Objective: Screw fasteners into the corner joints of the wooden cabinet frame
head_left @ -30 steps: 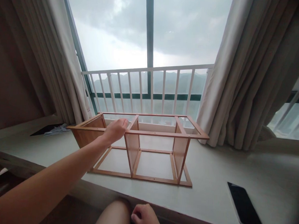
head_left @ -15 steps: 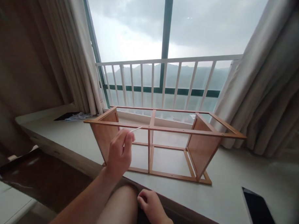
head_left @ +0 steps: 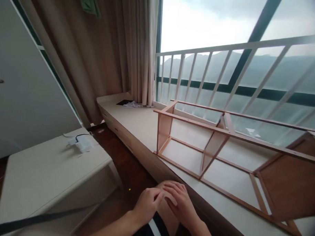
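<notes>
My left hand (head_left: 146, 204) and my right hand (head_left: 179, 201) meet over my knee (head_left: 167, 214) at the bottom centre. The left hand's fingers are curled in a pinch, and whatever they hold is hidden. Fingers stretched out, the right hand lies flat with its tips touching the left hand. A wooden shelf frame (head_left: 225, 131) with thin rails and brown side panels lies on the pale window ledge (head_left: 136, 122), to the right and beyond both hands.
A low white table (head_left: 47, 172) stands at the left with a white charger and cable (head_left: 80, 144) on it. Dark wood floor (head_left: 127, 172) runs between table and ledge. Curtains (head_left: 139, 45) hang at the window's left; a white railing (head_left: 213, 65) lines the glass.
My left hand has drawn back from the frame, holding a thin white stick half a second ago, and come down to my knee beside the right hand. My view has swung left.
</notes>
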### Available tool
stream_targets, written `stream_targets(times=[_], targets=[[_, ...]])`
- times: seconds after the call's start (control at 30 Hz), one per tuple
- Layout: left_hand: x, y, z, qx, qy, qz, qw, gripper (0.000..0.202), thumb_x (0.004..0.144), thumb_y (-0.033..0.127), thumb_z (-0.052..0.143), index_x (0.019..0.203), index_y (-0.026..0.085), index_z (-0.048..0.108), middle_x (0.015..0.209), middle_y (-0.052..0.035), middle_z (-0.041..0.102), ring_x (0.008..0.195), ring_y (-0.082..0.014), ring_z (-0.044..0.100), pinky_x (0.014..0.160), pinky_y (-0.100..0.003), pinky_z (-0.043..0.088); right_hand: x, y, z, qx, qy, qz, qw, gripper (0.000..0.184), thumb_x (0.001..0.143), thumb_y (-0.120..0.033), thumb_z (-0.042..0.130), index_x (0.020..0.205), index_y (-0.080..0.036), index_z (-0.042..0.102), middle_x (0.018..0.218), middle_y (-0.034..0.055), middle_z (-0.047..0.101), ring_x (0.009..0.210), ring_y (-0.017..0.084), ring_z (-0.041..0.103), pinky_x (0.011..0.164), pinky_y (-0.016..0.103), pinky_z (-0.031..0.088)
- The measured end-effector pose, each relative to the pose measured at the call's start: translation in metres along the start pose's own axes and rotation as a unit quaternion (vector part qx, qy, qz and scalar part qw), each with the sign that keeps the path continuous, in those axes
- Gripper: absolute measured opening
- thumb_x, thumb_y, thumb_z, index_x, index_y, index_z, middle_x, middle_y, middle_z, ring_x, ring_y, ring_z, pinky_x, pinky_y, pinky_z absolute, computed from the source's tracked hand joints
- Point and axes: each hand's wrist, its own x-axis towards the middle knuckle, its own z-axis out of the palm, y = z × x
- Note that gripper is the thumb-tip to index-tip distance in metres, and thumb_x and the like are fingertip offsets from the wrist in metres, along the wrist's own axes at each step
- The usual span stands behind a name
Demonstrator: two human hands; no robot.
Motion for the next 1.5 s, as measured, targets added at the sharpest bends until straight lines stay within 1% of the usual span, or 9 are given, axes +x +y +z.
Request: stream_targets(times=[0.13, 0.23, 0.37, 0.53, 0.7, 0.87, 1.2, 1.4, 1.5], targets=[[-0.004, -0.019, 0.013, -0.019, 0.004, -0.030, 0.999, 0.047, 0.095, 0.044, 0.035, 0.075, 0.018, 0.069, 0.078, -0.0074, 0.071, 0.073, -0.0201, 0.062, 0.070, -0.030, 0.042, 0.005, -0.008, 0.029, 0.066, -0.055, 0.030, 0.996, 0.024, 0.096, -0.024, 0.045, 0.097, -0.023, 0.069, 0.096, 0.0063, 0.071, 0.094, 0.021, 0.064, 0.089, 0.038, 0.048], [-0.009, -0.034, 0.016, -0.018, -0.005, -0.030, 0.999, 0.046, 0.095, 0.043, 0.035, 0.074, 0.019, 0.069, 0.078, -0.0075, 0.071, 0.073, -0.0199, 0.063, 0.068, -0.030, 0.043, -0.001, -0.005, 0.050, 0.128, -0.049, 0.073, 0.988, 0.024, 0.096, -0.029, 0.046, 0.102, -0.024, 0.070, 0.100, 0.0076, 0.071, 0.095, 0.022, 0.065, 0.085, 0.035, 0.052], [-0.009, -0.053, -0.002, 0.002, -0.051, -0.016, 0.999, 0.042, 0.093, 0.047, 0.039, 0.074, 0.023, 0.069, 0.080, -0.0056, 0.071, 0.076, -0.0192, 0.064, 0.068, -0.030, 0.044, -0.014, 0.012, 0.078, 0.171, -0.011, 0.128, 0.977, 0.020, 0.089, -0.038, 0.057, 0.095, -0.027, 0.072, 0.096, 0.0068, 0.073, 0.091, 0.024, 0.068, 0.080, 0.032, 0.056], [0.010, -0.097, -0.088, 0.103, 0.110, -0.165, 0.975, 0.040, 0.095, 0.043, 0.037, 0.076, 0.020, 0.064, 0.089, -0.0071, 0.069, 0.079, -0.0177, 0.061, 0.071, -0.029, 0.042, -0.017, 0.024, 0.091, 0.168, 0.076, 0.247, 0.951, 0.029, 0.079, -0.050, 0.067, 0.090, -0.024, 0.073, 0.100, 0.0072, 0.074, 0.094, 0.027, 0.069, 0.085, 0.034, 0.056], [0.015, -0.167, -0.194, 0.176, 0.252, -0.289, 0.907, 0.029, 0.096, 0.033, 0.033, 0.097, 0.020, 0.059, 0.113, -0.0137, 0.061, 0.103, -0.0253, 0.055, 0.084, -0.037, 0.040, -0.010, 0.022, 0.082, 0.161, 0.129, 0.323, 0.924, 0.038, 0.077, -0.057, 0.065, 0.093, -0.022, 0.069, 0.099, 0.0077, 0.073, 0.093, 0.027, 0.068, 0.083, 0.034, 0.054], [-0.009, -0.213, -0.250, 0.223, 0.325, -0.375, 0.839, 0.027, 0.092, 0.031, 0.036, 0.107, 0.020, 0.056, 0.124, -0.0188, 0.053, 0.117, -0.0379, 0.045, 0.087, -0.053, 0.036, -0.011, 0.031, 0.074, 0.135, 0.158, 0.372, 0.905, 0.042, 0.080, -0.058, 0.061, 0.101, -0.022, 0.067, 0.102, 0.0065, 0.073, 0.099, 0.027, 0.066, 0.084, 0.034, 0.050], [-0.027, -0.268, -0.273, 0.249, 0.363, -0.436, 0.785, 0.032, 0.089, 0.033, 0.043, 0.115, 0.022, 0.058, 0.133, -0.0199, 0.049, 0.122, -0.0396, 0.042, 0.092, -0.057, 0.035, -0.013, 0.054, 0.066, 0.135, 0.251, 0.400, 0.871, 0.049, 0.079, -0.060, 0.061, 0.101, -0.016, 0.069, 0.099, 0.0105, 0.073, 0.100, 0.030, 0.064, 0.091, 0.039, 0.044], [-0.017, -0.260, -0.284, 0.235, 0.359, -0.439, 0.790, 0.028, 0.085, 0.033, 0.049, 0.101, 0.017, 0.066, 0.122, -0.0178, 0.056, 0.116, -0.0423, 0.047, 0.087, -0.060, 0.038, -0.007, 0.037, 0.062, 0.181, 0.239, 0.363, 0.882, 0.039, 0.082, -0.053, 0.061, 0.095, -0.017, 0.068, 0.093, 0.0082, 0.072, 0.093, 0.026, 0.064, 0.088, 0.036, 0.045], [-0.012, -0.260, -0.291, 0.218, 0.365, -0.433, 0.795, 0.028, 0.081, 0.040, 0.051, 0.084, 0.016, 0.065, 0.098, -0.0142, 0.061, 0.113, -0.0456, 0.048, 0.080, -0.060, 0.040, -0.004, 0.033, 0.060, 0.167, 0.242, 0.350, 0.889, 0.037, 0.084, -0.054, 0.058, 0.092, -0.018, 0.067, 0.090, 0.0067, 0.072, 0.088, 0.025, 0.065, 0.084, 0.035, 0.048]])
